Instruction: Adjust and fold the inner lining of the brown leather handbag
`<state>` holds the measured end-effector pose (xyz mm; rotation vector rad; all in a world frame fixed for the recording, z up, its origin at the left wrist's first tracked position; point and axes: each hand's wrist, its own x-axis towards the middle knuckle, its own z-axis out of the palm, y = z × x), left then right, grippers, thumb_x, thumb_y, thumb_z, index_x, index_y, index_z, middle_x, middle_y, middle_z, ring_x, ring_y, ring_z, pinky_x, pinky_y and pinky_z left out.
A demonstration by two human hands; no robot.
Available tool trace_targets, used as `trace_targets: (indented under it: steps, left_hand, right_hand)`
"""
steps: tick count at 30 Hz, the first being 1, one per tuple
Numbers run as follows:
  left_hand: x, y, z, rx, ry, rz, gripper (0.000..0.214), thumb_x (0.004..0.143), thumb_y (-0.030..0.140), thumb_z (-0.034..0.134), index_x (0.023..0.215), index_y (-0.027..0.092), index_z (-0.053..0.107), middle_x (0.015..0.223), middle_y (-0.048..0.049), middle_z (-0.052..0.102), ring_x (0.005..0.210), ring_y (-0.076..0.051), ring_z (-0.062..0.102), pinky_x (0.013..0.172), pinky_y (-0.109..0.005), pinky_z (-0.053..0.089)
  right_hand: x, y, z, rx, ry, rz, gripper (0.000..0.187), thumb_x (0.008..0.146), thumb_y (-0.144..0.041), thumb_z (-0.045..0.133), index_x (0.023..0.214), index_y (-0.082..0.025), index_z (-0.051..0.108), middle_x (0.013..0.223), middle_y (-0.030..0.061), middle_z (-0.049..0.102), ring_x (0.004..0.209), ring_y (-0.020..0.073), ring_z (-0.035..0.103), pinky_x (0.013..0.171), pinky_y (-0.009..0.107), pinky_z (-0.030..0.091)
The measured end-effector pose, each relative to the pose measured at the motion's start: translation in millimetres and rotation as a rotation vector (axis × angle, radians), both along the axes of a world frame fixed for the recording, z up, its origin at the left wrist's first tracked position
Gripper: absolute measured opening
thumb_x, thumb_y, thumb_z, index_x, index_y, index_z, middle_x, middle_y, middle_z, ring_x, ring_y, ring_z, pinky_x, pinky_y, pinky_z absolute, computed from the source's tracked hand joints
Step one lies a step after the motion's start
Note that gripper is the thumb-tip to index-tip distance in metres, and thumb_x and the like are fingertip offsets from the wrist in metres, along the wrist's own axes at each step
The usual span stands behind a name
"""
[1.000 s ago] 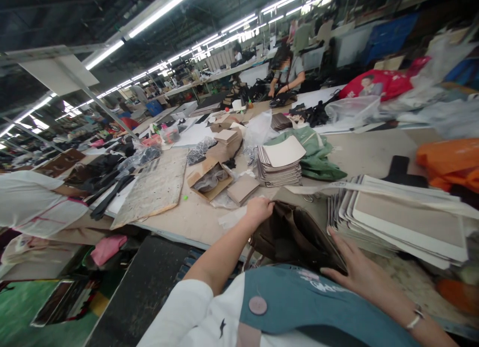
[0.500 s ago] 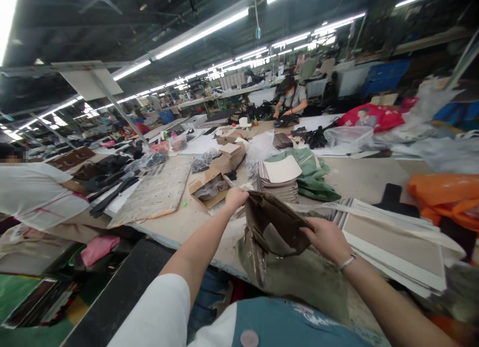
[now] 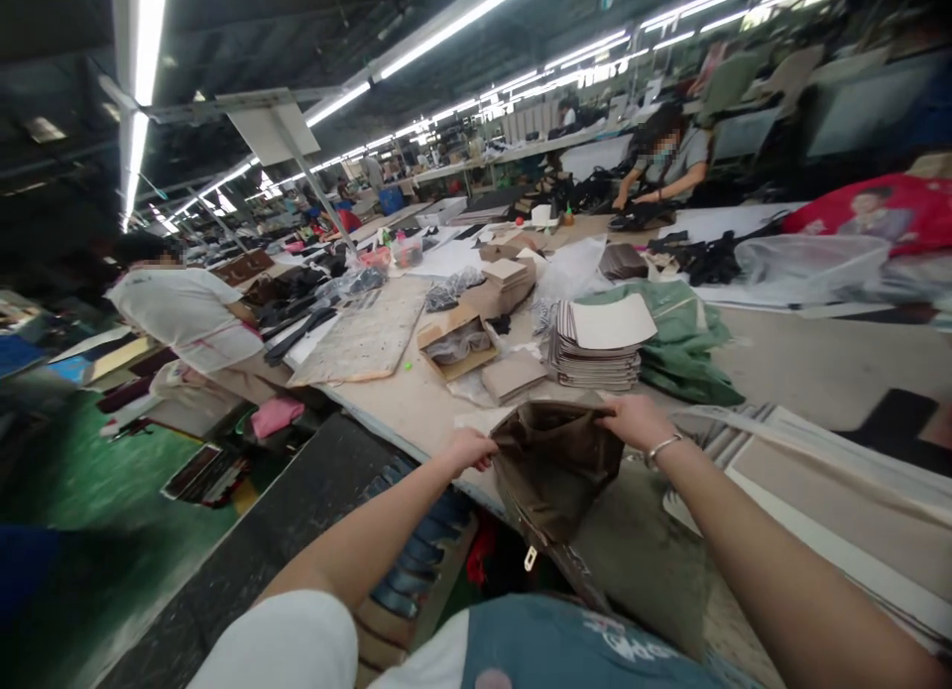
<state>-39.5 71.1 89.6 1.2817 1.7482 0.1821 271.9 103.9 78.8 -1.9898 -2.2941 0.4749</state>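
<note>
I hold a brown bag (image 3: 554, 466) up in front of me over the near edge of the workbench (image 3: 416, 411). My left hand (image 3: 468, 449) is closed on its left top edge. My right hand (image 3: 636, 421) is closed on its right top edge. The bag hangs down between them, with a small tag dangling at its bottom. A bracelet sits on my right wrist.
A stack of grey-white boards (image 3: 599, 347) lies just beyond the bag, beside green cloth (image 3: 684, 337). Large flat panels (image 3: 825, 471) lie to the right. An open cardboard box (image 3: 457, 344) stands left. A person in white (image 3: 189, 317) bends at the bench's left; another works at the far end.
The bag has been lifted off my lap and spread between both hands. My right hand went from resting flat on it to gripping its top edge. The view has swung left.
</note>
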Motion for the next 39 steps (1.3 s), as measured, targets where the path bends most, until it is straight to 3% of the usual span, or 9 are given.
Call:
trace_targets:
  steps: [3,6,9,13,16,19,23,31,39]
  left_hand:
    - [1.4,-15.7,2.3,0.138,0.154,-0.139,0.043,0.062,0.039,0.073,0.093,0.010,0.065,0.082,-0.0120,0.067,0.088,-0.028,0.064,0.083,-0.043,0.051]
    - [17.5,-16.1,14.5,0.567,0.389,-0.452,0.082,0.058,0.047,0.077,0.131,0.022,0.047,0.131,-0.0155,0.051,0.125,-0.036,0.043,0.103,-0.057,0.033]
    - [42.7,-5.9,20.1,0.816,0.425,-0.745,0.074,0.063,0.055,0.072,0.130,0.033,0.049,0.150,-0.0109,0.028,0.139,-0.037,0.016,0.107,-0.067,0.015]
    - [66.2,18.0,8.9,0.820,0.389,-0.907,0.052,0.068,0.058,0.067,0.110,0.028,0.065,0.149,-0.0110,0.029,0.140,-0.038,0.011,0.104,-0.071,0.011]
    - [67.3,35.8,-2.6,0.773,0.338,-0.929,0.027,0.077,0.046,0.065,0.091,0.023,0.070,0.134,-0.0086,0.050,0.135,-0.034,0.029,0.106,-0.068,0.013]
    - [60.8,49.9,-10.6,0.744,0.196,-0.877,0.019,0.082,0.036,0.061,0.082,0.019,0.069,0.111,-0.0055,0.064,0.110,-0.022,0.054,0.107,-0.047,0.031]
    - [54.0,60.6,-17.8,0.695,0.103,-0.771,0.023,0.080,0.037,0.063,0.074,0.014,0.066,0.090,-0.0048,0.067,0.089,-0.015,0.059,0.084,-0.024,0.045]
    - [55.4,60.7,-22.8,0.760,0.207,-0.810,0.030,0.087,0.038,0.051,0.078,0.015,0.068,0.094,-0.0069,0.066,0.090,-0.017,0.059,0.081,-0.025,0.044]
    - [58.8,63.8,-16.6,0.709,0.333,-0.732,0.038,0.090,0.041,0.042,0.090,0.014,0.069,0.098,-0.0118,0.067,0.095,-0.022,0.060,0.085,-0.032,0.046]
  right_hand:
    - [-0.9,-12.2,-23.8,-0.057,0.017,0.005,0.027,0.080,-0.041,0.053,0.090,-0.027,0.073,0.087,0.0061,0.069,0.084,0.0208,0.060,0.066,0.028,0.039]
    - [-1.2,-17.2,-33.6,-0.044,0.033,-0.018,0.031,0.082,-0.043,0.050,0.098,-0.028,0.072,0.091,0.0052,0.069,0.087,0.0212,0.060,0.067,0.029,0.040]
    - [0.0,-16.6,-35.7,-0.015,0.058,-0.035,0.033,0.081,-0.044,0.050,0.101,-0.029,0.071,0.089,0.0045,0.069,0.084,0.0214,0.061,0.067,0.029,0.040]
    - [5.1,-17.8,-38.0,0.016,0.147,0.007,0.036,0.079,-0.047,0.054,0.107,-0.030,0.069,0.091,0.0019,0.069,0.084,0.0197,0.062,0.069,0.029,0.043]
    - [8.5,-22.3,-42.6,0.050,0.234,0.039,0.042,0.076,-0.047,0.059,0.113,-0.029,0.066,0.101,0.0008,0.068,0.093,0.0195,0.061,0.078,0.029,0.046]
    - [9.1,-26.0,-48.4,0.084,0.306,0.056,0.037,0.081,-0.045,0.054,0.108,-0.025,0.069,0.104,0.0023,0.068,0.096,0.0185,0.060,0.086,0.029,0.045]
    - [7.6,-26.6,-54.5,0.106,0.356,0.052,0.038,0.084,-0.045,0.049,0.101,-0.019,0.071,0.100,0.0041,0.068,0.095,0.0175,0.060,0.088,0.028,0.045]
    - [7.7,-19.8,-55.0,0.090,0.340,0.006,0.038,0.084,-0.046,0.047,0.093,-0.019,0.072,0.090,0.0034,0.069,0.086,0.0167,0.061,0.080,0.028,0.045]
    - [3.9,-9.8,-53.7,0.082,0.279,0.013,0.041,0.086,-0.047,0.044,0.097,-0.018,0.071,0.097,0.0054,0.068,0.092,0.0192,0.060,0.083,0.031,0.045]
